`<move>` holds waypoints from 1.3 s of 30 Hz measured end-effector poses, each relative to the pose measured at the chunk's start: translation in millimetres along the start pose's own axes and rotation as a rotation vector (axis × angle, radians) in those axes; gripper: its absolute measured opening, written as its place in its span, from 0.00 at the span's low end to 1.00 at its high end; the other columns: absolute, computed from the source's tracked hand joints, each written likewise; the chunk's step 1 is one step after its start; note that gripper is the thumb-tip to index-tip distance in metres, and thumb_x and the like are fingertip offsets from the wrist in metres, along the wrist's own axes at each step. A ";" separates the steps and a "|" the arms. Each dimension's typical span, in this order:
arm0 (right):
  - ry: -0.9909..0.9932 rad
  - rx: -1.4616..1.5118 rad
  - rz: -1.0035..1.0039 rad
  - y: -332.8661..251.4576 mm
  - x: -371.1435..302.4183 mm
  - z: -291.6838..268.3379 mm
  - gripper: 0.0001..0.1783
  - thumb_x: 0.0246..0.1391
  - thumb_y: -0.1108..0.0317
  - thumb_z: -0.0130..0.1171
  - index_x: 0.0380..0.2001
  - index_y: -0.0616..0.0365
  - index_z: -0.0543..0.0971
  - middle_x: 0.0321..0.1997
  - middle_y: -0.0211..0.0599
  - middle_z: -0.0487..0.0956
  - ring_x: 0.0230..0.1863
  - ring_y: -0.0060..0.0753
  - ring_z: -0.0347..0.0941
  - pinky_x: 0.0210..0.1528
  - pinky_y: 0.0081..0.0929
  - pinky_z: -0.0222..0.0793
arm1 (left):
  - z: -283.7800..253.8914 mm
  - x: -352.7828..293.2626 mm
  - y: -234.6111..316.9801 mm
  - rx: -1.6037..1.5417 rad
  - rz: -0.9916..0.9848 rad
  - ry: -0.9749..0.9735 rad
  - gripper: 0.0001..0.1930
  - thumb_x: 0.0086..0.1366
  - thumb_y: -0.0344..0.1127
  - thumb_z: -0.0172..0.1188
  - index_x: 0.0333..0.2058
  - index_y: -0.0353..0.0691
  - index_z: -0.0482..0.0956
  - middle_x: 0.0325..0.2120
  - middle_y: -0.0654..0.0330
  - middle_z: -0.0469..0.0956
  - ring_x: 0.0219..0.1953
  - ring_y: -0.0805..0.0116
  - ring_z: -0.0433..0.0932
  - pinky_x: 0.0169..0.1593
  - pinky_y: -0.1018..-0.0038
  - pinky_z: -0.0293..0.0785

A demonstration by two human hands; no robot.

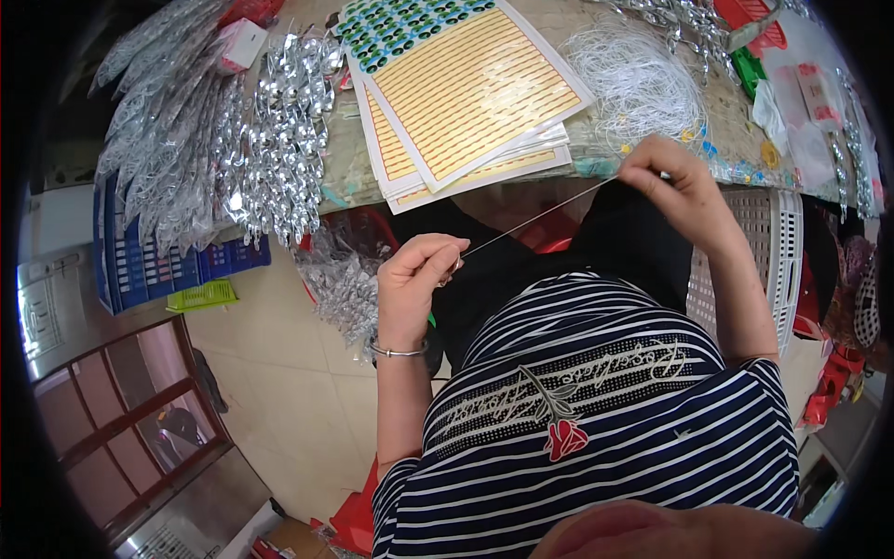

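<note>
A thin pale string (535, 222) runs taut between my hands, above my lap and in front of the table edge. My left hand (421, 268), with a silver bangle at its wrist, is closed on the string's lower end. Something small and pinkish shows under its fingers, too hidden to name. Higher up and to the right, my right hand (672, 184) pinches the other end between thumb and fingers. Just beyond it, a loose heap of white strings (638, 84) lies on the table. Sticker sheets (480, 93) with yellow striped rows and green-blue eye shapes lie stacked in front of me.
Bunches of shiny silver pieces (279, 130) and clear plastic-wrapped pieces (158, 140) cover the table's left. Below them are a blue crate (116, 252) and a green basket (203, 295). A bag of silvery pieces (345, 289) is beside my left hand. A white crate (787, 252) stands right.
</note>
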State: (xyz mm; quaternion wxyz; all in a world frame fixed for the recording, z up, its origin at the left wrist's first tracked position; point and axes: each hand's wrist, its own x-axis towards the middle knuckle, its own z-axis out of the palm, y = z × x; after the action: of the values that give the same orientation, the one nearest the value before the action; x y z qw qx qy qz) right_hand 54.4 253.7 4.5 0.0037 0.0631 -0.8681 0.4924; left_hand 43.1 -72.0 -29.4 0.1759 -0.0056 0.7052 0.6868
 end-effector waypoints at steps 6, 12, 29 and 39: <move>0.032 0.107 -0.065 -27.9 8.7 11.7 0.05 0.57 0.74 0.54 0.29 0.65 0.74 0.30 0.30 0.73 0.35 0.22 0.68 0.41 0.20 0.63 | 20.3 7.7 9.4 0.071 0.152 -0.086 0.07 0.62 0.26 0.57 0.36 0.32 0.82 0.36 0.61 0.81 0.31 0.82 0.74 0.32 0.86 0.65; -0.054 0.090 -0.336 -45.9 24.6 52.5 0.03 0.55 0.74 0.57 0.29 0.63 0.75 0.29 0.33 0.74 0.34 0.28 0.71 0.38 0.24 0.66 | 59.1 13.8 39.3 -0.061 0.144 -0.087 0.07 0.62 0.26 0.57 0.36 0.31 0.81 0.32 0.58 0.82 0.33 0.77 0.77 0.36 0.84 0.71; -0.024 0.488 0.051 -35.9 28.1 48.4 0.05 0.58 0.70 0.56 0.33 0.61 0.79 0.32 0.26 0.74 0.36 0.15 0.70 0.37 0.17 0.67 | 56.2 10.1 32.8 -0.132 0.038 -0.148 0.08 0.63 0.28 0.56 0.36 0.28 0.80 0.29 0.54 0.81 0.30 0.71 0.79 0.38 0.78 0.76; -0.085 0.277 -0.116 -51.3 27.7 54.3 0.05 0.54 0.71 0.60 0.31 0.60 0.81 0.31 0.29 0.76 0.35 0.22 0.72 0.38 0.19 0.67 | 59.6 13.6 38.6 -0.233 0.084 -0.141 0.09 0.63 0.26 0.57 0.39 0.27 0.80 0.31 0.54 0.81 0.34 0.70 0.80 0.43 0.77 0.77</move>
State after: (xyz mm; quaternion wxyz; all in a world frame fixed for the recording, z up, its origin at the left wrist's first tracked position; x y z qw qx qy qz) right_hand 35.8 178.3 22.3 -0.0131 0.1338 -0.7861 0.6033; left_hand 35.1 -8.8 4.7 0.1944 0.0516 0.6061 0.7695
